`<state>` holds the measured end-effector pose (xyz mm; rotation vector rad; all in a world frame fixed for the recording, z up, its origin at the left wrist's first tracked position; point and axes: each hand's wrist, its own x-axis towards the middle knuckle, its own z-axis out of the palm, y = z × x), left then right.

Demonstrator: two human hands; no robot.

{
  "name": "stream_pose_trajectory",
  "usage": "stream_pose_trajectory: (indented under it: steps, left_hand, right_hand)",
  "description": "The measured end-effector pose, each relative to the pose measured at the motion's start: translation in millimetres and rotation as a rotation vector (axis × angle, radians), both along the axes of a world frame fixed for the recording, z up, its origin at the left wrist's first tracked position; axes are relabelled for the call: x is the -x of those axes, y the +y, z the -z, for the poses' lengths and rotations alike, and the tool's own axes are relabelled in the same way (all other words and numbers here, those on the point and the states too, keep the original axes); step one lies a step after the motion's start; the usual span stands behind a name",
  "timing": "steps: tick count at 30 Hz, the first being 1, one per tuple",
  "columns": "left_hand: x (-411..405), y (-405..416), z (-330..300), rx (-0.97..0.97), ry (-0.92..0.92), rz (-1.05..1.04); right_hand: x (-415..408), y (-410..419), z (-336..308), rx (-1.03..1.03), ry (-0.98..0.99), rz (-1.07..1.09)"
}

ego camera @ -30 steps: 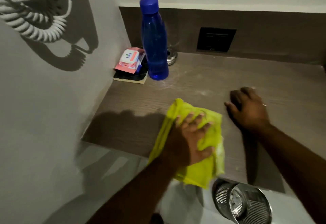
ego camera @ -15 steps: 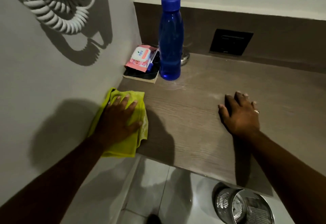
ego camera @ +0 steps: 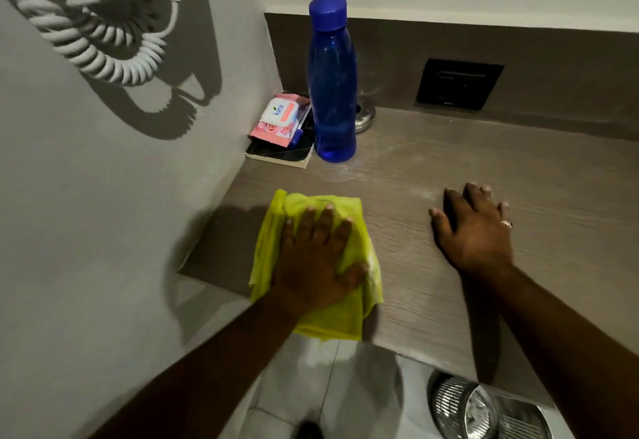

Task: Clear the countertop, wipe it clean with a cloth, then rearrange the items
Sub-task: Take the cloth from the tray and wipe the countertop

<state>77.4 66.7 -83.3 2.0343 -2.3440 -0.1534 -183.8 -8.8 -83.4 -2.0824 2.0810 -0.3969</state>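
Nearest, below the counter edge: a shiny ribbed metal bin [ego camera: 484, 407] on pale floor tiles.

Step in hand looks like the wipe. Left hand [ego camera: 316, 259] lies flat, fingers spread, palm pressing the cloth [ego camera: 345, 321] onto the counter [ego camera: 432, 286] near its front-left edge; no pinch, just downward pressure. Cloth is yellow-green, soft, bunched in folds, one corner hanging over the front lip. Right hand [ego camera: 475, 231] is empty, flat on bare wood w/ fingers loosely spread, prob. bracing.

Counter is grey-brown wood-grain laminate, matte, w/ pale dusty smears toward the back.

Far corner isn't cleared: tall blue translucent bottle [ego camera: 332, 82], smooth w/ a round cap; a pink wipes pack [ego camera: 278, 119] atop a thin dark book [ego camera: 280, 155]; a small round metal thing behind the bottle, too hidden to name.

Next move likely needs longer strokes rearward, and lifting those items so the corner gets wiped.
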Motion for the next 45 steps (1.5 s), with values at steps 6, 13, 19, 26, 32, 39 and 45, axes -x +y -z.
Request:
stream_pose_trajectory:
  steps: [6, 13, 19, 26, 32, 39, 45]
  left_hand:
    - [102.9, 6.8, -2.9, 0.017, 0.032, 0.131]
    - [209.3, 24.9, 3.1, 0.060, 0.113, 0.260]
    - [282.7, 23.5, 1.4, 0.038, 0.087, 0.251]
    - [288.2, 13.0, -12.4, -0.035, 0.192, 0.225]
    - [240.6, 19.0, -37.4, -0.094, 0.241, -0.231]
    - [242.6, -5.4, -56.7, -0.367, 0.670, -0.640]
    - [232.4, -25.5, -47.3, -0.530, 1.206, -0.473]
  right_hand:
    - [49.9, 4.1, -10.5, 0.148, -0.382, 0.144]
    - [177.2, 47.0, -10.4, 0.100, -0.154, 0.212]
    - [213.0, 61.6, 2.1, 0.157, -0.218, 0.241]
    - [195.5, 80.3, -24.2, 0.135, -0.299, 0.320]
    - [151.9, 116.2, -37.4, -0.230, -0.190, 0.337]
    - [130.0, 104.1, -44.2, -0.321, -0.296, 0.380]
    - [153.9, 104.3, -67.0, -0.212, -0.822, 0.489]
